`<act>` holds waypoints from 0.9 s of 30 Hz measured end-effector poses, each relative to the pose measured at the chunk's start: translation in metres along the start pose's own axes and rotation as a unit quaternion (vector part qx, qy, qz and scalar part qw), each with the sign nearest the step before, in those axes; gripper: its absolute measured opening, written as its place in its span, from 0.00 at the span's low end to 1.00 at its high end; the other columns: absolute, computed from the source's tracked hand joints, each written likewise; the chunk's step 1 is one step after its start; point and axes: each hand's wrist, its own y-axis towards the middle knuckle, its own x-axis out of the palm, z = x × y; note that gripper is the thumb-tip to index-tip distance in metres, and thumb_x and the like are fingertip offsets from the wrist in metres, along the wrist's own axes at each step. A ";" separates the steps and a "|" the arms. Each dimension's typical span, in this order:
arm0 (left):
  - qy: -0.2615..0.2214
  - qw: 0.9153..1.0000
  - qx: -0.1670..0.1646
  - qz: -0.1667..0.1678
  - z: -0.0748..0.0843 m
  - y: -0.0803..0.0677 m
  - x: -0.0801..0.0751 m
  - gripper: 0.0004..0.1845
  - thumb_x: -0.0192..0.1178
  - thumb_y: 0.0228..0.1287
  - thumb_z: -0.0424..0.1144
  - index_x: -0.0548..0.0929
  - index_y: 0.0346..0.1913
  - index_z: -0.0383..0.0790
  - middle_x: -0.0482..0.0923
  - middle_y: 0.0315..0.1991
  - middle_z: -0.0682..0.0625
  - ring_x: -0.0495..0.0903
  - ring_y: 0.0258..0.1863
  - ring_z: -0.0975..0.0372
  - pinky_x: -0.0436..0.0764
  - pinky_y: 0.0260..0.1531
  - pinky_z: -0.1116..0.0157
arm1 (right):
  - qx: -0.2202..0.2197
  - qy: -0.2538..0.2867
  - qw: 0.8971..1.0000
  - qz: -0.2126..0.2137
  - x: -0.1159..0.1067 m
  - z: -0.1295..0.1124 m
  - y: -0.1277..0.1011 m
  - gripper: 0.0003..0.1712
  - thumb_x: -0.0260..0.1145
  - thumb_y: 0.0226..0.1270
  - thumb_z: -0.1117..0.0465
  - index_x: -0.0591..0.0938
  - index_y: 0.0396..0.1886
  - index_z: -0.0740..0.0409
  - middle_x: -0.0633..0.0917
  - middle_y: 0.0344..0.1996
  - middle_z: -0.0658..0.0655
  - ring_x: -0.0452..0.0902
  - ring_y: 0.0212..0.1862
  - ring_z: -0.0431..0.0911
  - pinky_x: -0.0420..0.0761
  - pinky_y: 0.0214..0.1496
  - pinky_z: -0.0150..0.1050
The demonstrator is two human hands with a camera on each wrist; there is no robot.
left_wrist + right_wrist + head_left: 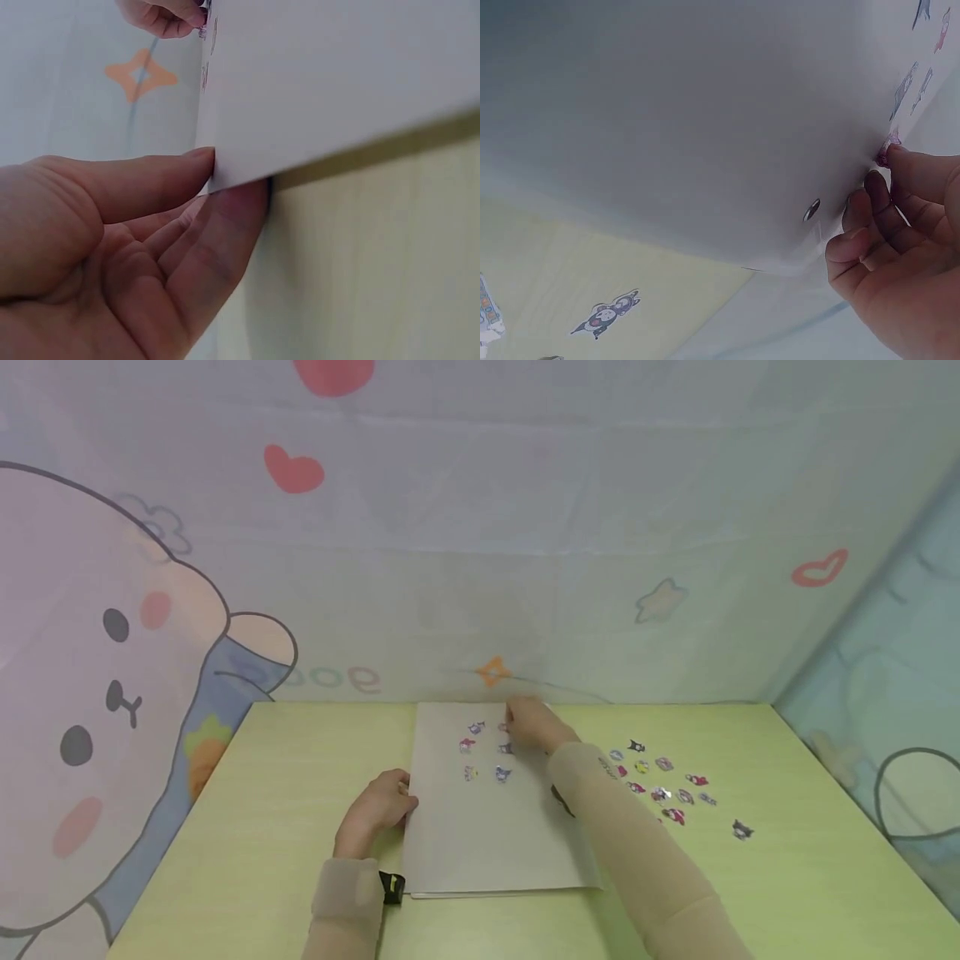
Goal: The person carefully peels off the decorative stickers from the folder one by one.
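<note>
A large white sheet [487, 843] lies on the table, with several small cartoon character stickers on its upper part, among them a dark-eared sticker [502, 773]. My left hand [382, 802] pinches the sheet's left edge; in the left wrist view the thumb [172, 176] lies over the edge and the other fingers are beneath it. At the sheet's top, my right hand [536, 724] pinches a small pink sticker [887, 152] between thumb and fingertip, right at the surface. The other fingers of that hand are bent. The right forearm hides part of the sheet's right side.
Several loose cartoon stickers [673, 815] lie scattered on the yellow table [300, 785], right of the sheet. One dark-eared sticker [742, 830] lies apart from them. A small silver round piece [811, 209] shows on the sheet's right part. A printed curtain [480, 527] hangs behind the table.
</note>
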 end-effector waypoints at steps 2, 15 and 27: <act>0.002 1.000 0.002 -0.002 0.000 0.000 0.000 0.23 0.57 0.66 0.27 0.68 0.62 0.22 0.79 0.44 0.39 0.80 0.32 0.57 0.79 0.38 0.59 | -0.002 -0.002 1.000 0.002 -0.001 0.001 -0.001 0.03 0.58 0.72 0.64 0.77 0.39 0.59 0.79 0.36 0.55 0.75 0.37 0.48 0.77 0.40 0.42; 0.010 1.000 -0.002 -0.005 0.004 -0.002 -0.003 0.24 0.57 0.66 0.27 0.68 0.63 0.22 0.78 0.43 0.40 0.79 0.36 0.57 0.78 0.38 0.59 | -0.083 -0.018 0.996 -0.003 -0.026 0.002 -0.007 0.05 0.59 0.74 0.62 0.75 0.36 0.56 0.77 0.31 0.54 0.71 0.34 0.47 0.73 0.38 0.40; 0.034 0.999 0.008 -0.004 0.002 -0.007 -0.002 0.24 0.56 0.66 0.29 0.67 0.64 0.23 0.76 0.52 0.35 0.77 0.50 0.48 0.76 0.49 0.50 | -0.111 -0.051 0.992 0.018 -0.106 0.026 -0.048 0.03 0.57 0.73 0.68 0.76 0.37 0.63 0.82 0.35 0.58 0.73 0.33 0.48 0.73 0.37 0.43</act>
